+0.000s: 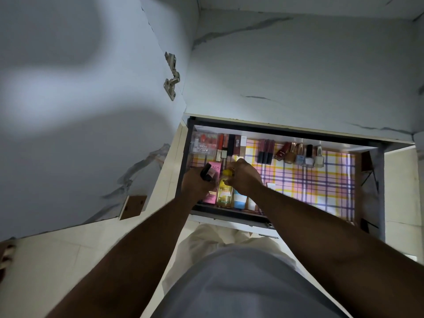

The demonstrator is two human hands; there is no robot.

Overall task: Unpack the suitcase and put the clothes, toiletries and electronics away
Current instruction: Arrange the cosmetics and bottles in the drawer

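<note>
Left hand (197,183): fingers curled round a dark tube (205,172), lower left of drawer (270,130).
Right hand (244,177): fingertips together on yellow bottle (224,191).
Advice: seat bottle beside pink box (213,171), label up.

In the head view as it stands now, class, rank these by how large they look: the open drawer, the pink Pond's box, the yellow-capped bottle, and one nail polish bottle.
1. open drawer
2 and 3. pink Pond's box and yellow-capped bottle: similar, both partly covered by hands, so unranked
4. nail polish bottle
</note>
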